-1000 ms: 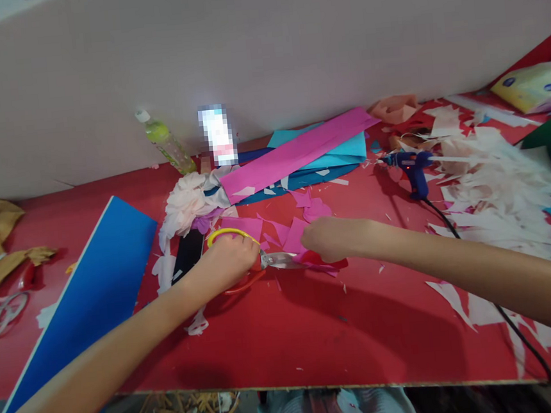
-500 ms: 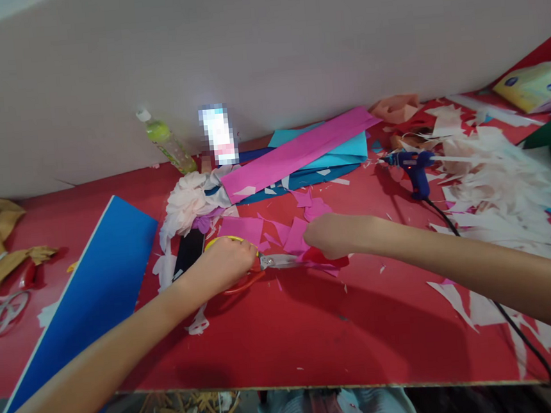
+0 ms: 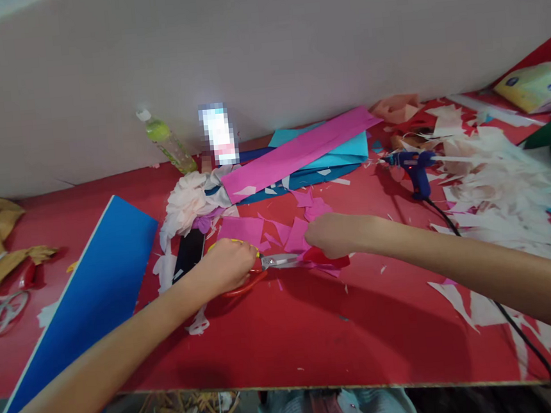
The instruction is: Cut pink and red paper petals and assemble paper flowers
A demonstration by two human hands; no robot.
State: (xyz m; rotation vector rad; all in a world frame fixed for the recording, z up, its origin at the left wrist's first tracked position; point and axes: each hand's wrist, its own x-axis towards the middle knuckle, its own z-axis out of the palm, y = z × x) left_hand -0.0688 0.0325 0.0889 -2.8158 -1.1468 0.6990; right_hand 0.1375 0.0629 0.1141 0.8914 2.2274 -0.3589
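Observation:
My left hand (image 3: 227, 265) is closed round the yellow and red handles of a pair of scissors (image 3: 280, 261), whose steel blades point right. My right hand (image 3: 329, 235) pinches a small folded piece of red and pink paper (image 3: 326, 260) at the blade tips. Both hands rest low over the red table (image 3: 315, 331). Loose pink paper offcuts (image 3: 282, 228) lie just behind the scissors. The fingers of both hands are partly hidden.
A blue board (image 3: 94, 293) lies at the left. Rolled pink and blue paper (image 3: 300, 153), a pale paper flower (image 3: 186, 201), a green bottle (image 3: 166, 142) and a blue glue gun (image 3: 412, 169) with its black cord stand behind. White scraps (image 3: 496, 193) cover the right; another pair of scissors (image 3: 0, 311) lies far left.
The scissor handles have closed: the yellow loop has dropped under my left hand and the blades have come together on the paper. My right hand has barely shifted.

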